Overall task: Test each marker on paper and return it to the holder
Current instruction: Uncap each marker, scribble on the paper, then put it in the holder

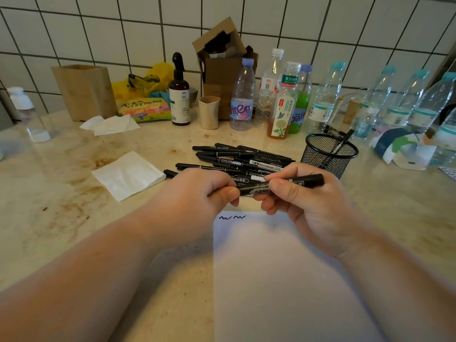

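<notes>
While the marker [293, 183] lies almost level between the hands, its long axis runs left to right just above the top edge of the paper [271, 267]. The left hand [197, 191] pinches its left end, probably the cap; the right hand [303, 196] grips the barrel, whose other end sticks out to the right. The mesh holder [328, 154] stands beyond, nearer the right hand, and the marker pile [234, 156] lies behind on the table [74, 169].

L hand [197, 191] + R hand [306, 201] grip marker [296, 182] | above paper [271, 267]
</notes>
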Action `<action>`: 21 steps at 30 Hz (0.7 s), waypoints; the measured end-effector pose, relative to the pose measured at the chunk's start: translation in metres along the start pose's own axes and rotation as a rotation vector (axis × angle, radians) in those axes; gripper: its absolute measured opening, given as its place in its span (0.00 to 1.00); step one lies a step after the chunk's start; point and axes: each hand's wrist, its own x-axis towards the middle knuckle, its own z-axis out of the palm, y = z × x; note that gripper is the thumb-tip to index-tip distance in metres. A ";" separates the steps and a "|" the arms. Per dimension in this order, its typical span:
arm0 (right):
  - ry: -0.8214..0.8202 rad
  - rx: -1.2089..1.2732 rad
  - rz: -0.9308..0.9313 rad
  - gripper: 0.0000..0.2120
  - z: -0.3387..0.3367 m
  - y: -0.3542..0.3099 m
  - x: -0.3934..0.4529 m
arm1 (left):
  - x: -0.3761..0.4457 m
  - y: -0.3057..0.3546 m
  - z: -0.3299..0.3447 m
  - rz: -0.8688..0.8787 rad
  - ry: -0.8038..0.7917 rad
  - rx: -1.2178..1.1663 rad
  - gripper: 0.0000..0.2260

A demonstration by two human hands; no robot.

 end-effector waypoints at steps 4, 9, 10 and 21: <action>0.017 0.006 -0.001 0.05 -0.001 0.002 -0.001 | 0.002 0.000 0.001 -0.004 -0.025 0.006 0.06; 0.122 -0.099 -0.022 0.12 -0.003 0.003 0.004 | 0.008 -0.001 -0.001 0.027 -0.105 0.068 0.10; 0.187 -0.127 -0.057 0.14 -0.008 0.000 0.006 | 0.010 -0.003 -0.001 0.026 -0.105 0.085 0.07; 0.894 -0.517 -0.180 0.11 -0.071 -0.014 0.027 | 0.012 -0.026 0.008 0.025 -0.080 0.285 0.06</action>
